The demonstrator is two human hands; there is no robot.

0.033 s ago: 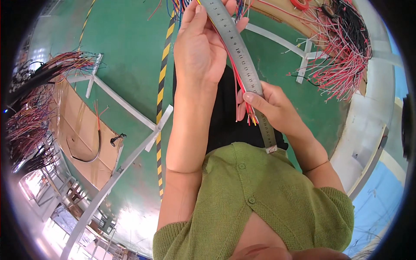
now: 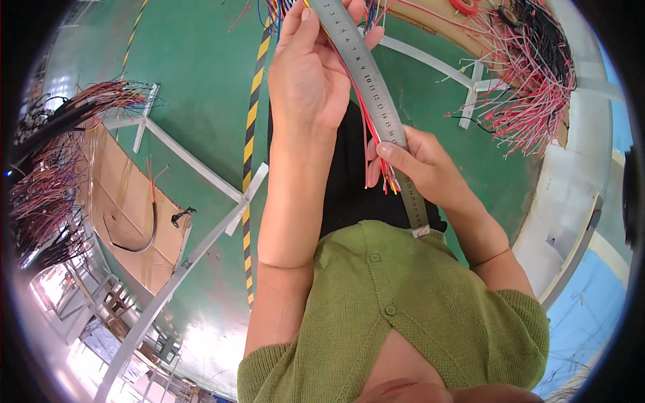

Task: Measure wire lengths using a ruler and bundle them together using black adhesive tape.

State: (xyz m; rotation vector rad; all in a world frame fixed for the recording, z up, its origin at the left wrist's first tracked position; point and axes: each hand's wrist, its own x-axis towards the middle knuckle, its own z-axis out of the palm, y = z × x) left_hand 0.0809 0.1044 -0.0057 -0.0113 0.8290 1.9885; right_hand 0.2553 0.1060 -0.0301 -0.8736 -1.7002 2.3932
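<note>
A steel ruler (image 2: 366,77) slants from the top edge down toward my waist. Alongside it runs a bundle of thin wires (image 2: 369,122), mostly red with some yellow and white, their loose ends fanning out below my right hand. My left hand (image 2: 312,74) is closed round the upper part of the ruler and the wires, its thumb along the edge. Lower down, my right hand (image 2: 424,161) pinches ruler and wires together, thumb on top. Blue and other coloured wires (image 2: 279,13) spread behind my left hand, partly cut off by the frame's top.
At right, red, white and black wires (image 2: 531,87) hang over a cardboard-topped stand, with red tape (image 2: 463,6) on it. At left, another wire heap (image 2: 50,174) lies by a cardboard sheet (image 2: 134,201) on a metal frame (image 2: 191,164). Yellow-black striping (image 2: 253,107) crosses the green floor.
</note>
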